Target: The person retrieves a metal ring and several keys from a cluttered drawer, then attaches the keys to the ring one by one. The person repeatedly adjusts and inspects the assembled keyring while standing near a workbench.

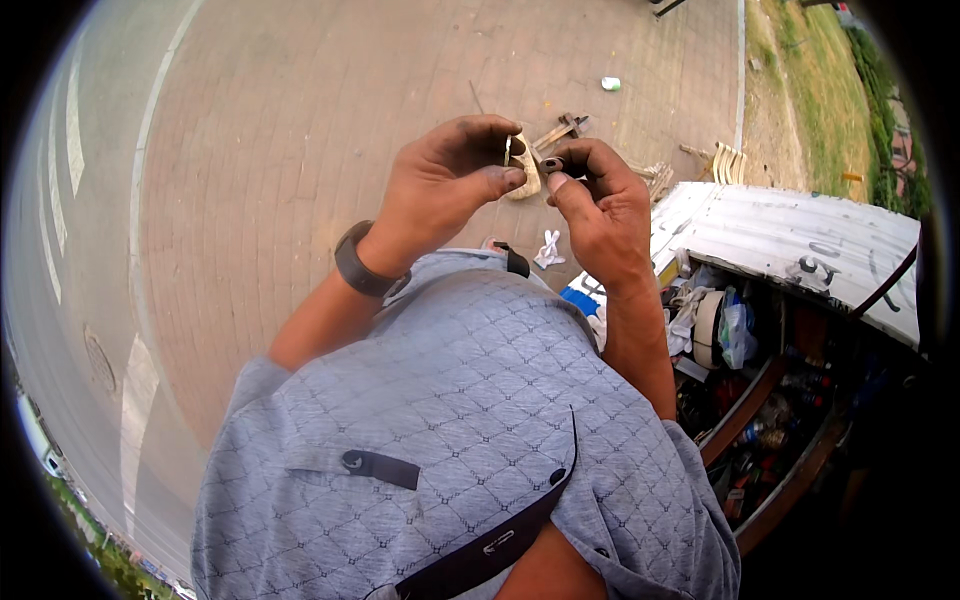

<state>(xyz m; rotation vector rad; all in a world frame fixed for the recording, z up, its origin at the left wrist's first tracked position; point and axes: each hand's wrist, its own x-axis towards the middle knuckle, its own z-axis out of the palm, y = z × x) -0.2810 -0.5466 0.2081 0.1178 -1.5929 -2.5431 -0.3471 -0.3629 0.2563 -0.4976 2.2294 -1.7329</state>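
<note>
Both hands are raised in front of my chest, close together. My left hand (445,180), with a dark band on its wrist, pinches a small thin yellowish piece (507,151) between thumb and fingers. Facing it, my right hand (605,215) grips a small dark ring-like piece (551,164) between thumb and forefinger. A small gap lies between the two pieces. Their exact kinds are too small to make out. The fingertips of both hands look blackened. Beyond them on the paving stands a pale wooden object (525,178), partly covered by the fingers.
To my right, a white metal lid or panel (790,240) sits beside an open compartment packed with tools, bags and a white roll (707,330). A white cloth or glove (549,249) and a green-white can (611,84) lie on the brick paving (300,120). Grass borders the far right.
</note>
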